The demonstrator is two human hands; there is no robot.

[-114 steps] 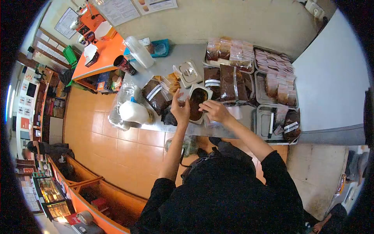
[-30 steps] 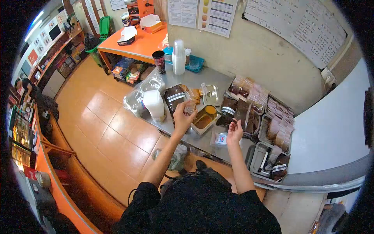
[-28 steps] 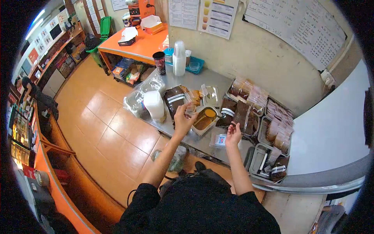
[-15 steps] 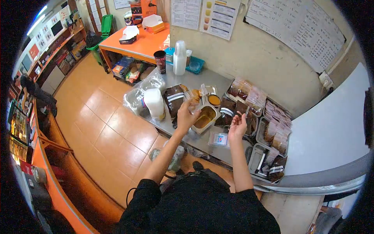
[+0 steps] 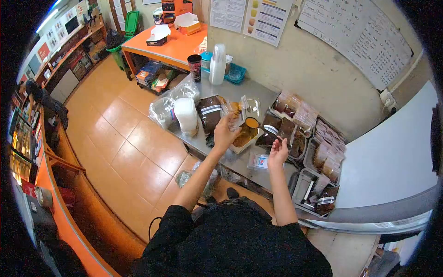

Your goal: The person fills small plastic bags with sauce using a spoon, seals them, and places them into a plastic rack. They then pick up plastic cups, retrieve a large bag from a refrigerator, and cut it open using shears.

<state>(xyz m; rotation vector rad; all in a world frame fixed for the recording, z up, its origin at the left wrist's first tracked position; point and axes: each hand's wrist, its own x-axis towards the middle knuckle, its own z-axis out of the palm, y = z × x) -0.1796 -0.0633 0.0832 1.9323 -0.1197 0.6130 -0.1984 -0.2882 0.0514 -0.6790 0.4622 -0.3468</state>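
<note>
My left hand (image 5: pixel 226 132) has its fingers closed on a small clear plastic bag (image 5: pixel 234 116), beside a metal tray (image 5: pixel 237 150) with brown-yellow contents. A round cup (image 5: pixel 252 122) of orange-brown stuff is over the tray's far right part; what supports it is unclear. My right hand (image 5: pixel 278 153) is to the right of the tray, its fingertips pinched together near dark packed bags (image 5: pixel 271 125); the thing between them is too small to name. Below and between the hands lies a clear packet (image 5: pixel 259 161) with a blue-and-white label.
Trays of filled packets (image 5: pixel 330 157) line the right of the metal counter (image 5: pixel 226 162). At its left are a white plastic-wrapped stack (image 5: pixel 186 116), clear cups (image 5: pixel 217 64) and a dark cup (image 5: pixel 194 68). Another person (image 5: pixel 46 102) is at far left.
The view has shifted slightly. The round cup has moved left and nearer, over the tray. My right hand has come down a little; my left hand still holds the clear bag.
</note>
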